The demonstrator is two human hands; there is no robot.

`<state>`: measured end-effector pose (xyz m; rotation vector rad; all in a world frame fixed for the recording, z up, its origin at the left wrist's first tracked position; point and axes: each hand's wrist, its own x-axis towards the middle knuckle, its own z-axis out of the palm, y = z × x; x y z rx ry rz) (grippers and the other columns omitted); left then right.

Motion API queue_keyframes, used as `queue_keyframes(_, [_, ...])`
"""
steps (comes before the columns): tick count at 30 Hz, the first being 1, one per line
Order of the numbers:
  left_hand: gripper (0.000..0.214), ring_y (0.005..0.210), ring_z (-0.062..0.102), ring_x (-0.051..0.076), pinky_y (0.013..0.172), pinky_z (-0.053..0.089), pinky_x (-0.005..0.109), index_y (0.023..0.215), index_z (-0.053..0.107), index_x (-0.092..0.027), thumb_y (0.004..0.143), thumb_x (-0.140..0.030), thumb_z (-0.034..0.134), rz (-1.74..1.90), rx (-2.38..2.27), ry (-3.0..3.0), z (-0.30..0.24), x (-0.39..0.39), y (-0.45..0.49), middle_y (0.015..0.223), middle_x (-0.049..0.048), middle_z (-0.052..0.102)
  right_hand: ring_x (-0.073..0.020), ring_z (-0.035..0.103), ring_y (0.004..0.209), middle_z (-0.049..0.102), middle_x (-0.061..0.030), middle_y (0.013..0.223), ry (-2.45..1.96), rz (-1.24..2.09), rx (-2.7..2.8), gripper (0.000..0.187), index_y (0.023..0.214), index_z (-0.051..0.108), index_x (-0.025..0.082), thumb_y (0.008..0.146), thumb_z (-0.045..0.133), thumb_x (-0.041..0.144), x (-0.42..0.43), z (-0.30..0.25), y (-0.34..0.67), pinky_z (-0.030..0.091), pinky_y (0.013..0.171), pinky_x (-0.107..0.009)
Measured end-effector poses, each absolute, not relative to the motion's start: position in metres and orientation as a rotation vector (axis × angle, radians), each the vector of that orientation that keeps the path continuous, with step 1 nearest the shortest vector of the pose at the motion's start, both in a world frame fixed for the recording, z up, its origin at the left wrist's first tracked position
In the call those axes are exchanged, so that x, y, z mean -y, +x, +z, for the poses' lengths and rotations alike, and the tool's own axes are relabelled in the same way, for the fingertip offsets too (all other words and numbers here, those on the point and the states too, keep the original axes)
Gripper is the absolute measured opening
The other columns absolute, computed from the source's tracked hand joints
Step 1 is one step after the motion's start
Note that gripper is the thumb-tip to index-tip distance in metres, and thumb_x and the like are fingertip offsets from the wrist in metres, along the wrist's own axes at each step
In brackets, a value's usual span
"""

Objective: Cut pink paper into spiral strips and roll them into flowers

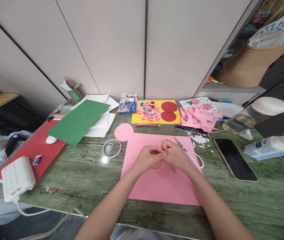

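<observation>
My left hand (148,156) and my right hand (178,155) meet over a large pink paper sheet (156,183) on the green table (82,173). Both have their fingers pinched together on a small pink paper piece (165,150) held between them. A pink disc (156,165) shows just under the left hand. White-handled scissors (189,155) lie on the sheet, right beside the right hand. A round pink cut-out (124,131) sits at the sheet's far left corner.
A tape ring (111,147), green paper (79,121), white sheets, a red mat (32,150) with a mouse and a white power bank (17,178) lie left. A yellow sheet with pink balls and red discs (168,111), pink scraps (199,118), a phone (234,158) and bottles lie right.
</observation>
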<state>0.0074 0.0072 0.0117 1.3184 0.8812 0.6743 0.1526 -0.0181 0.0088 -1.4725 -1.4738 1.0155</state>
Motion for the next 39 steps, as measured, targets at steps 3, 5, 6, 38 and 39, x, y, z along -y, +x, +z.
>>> queue_keyframes(3, [0.017,0.064,0.057,0.013,0.063,0.045,0.024,0.071,0.068,-0.014,0.072,-0.030,0.065,0.700,-0.903,1.317,0.009,-0.011,0.007,0.068,0.0025,0.066,-0.0114,0.033,0.059,0.039,0.0067,0.062,-1.496,0.977,1.476,0.026,0.061,0.035,0.022,0.062,0.061,0.017,0.018,0.010,0.152,0.028,0.055,-0.023])
queue_keyframes(5, [0.019,0.064,0.057,0.013,0.062,0.046,0.024,0.073,0.068,-0.014,0.074,-0.032,0.063,0.742,-0.942,1.314,0.007,-0.014,0.006,0.069,0.0030,0.066,-0.0123,0.037,0.060,0.041,0.0063,0.062,-1.496,0.963,1.474,0.026,0.061,0.037,0.022,0.062,0.063,0.019,0.017,0.011,0.153,0.031,0.057,-0.024])
queue_keyframes(6, [0.019,0.065,0.057,0.013,0.063,0.046,0.025,0.074,0.068,-0.014,0.074,-0.032,0.062,0.767,-0.963,1.311,0.007,-0.016,0.005,0.070,0.0033,0.067,-0.0128,0.039,0.061,0.043,0.0057,0.063,-1.489,0.959,1.472,0.025,0.062,0.038,0.022,0.063,0.063,0.020,0.016,0.011,0.154,0.033,0.058,-0.025])
queue_keyframes(38, [0.030,0.095,0.062,0.018,0.090,0.045,0.032,0.110,0.063,-0.017,0.081,-0.018,0.054,0.951,-0.940,1.524,0.019,-0.005,0.000,0.099,0.0061,0.069,-0.0172,0.056,0.071,0.058,-0.0007,0.079,-1.442,0.651,1.393,0.025,0.092,0.049,0.023,0.076,0.067,0.028,0.016,0.002,0.159,0.046,0.070,-0.032])
queue_keyframes(39, [0.034,0.095,0.062,0.017,0.091,0.044,0.032,0.115,0.060,-0.018,0.081,-0.017,0.053,0.967,-0.941,1.543,0.018,-0.004,0.001,0.098,0.0055,0.069,-0.0174,0.057,0.071,0.058,-0.0008,0.079,-1.440,0.640,1.410,0.024,0.093,0.051,0.023,0.077,0.067,0.029,0.016,0.002,0.160,0.046,0.069,-0.032])
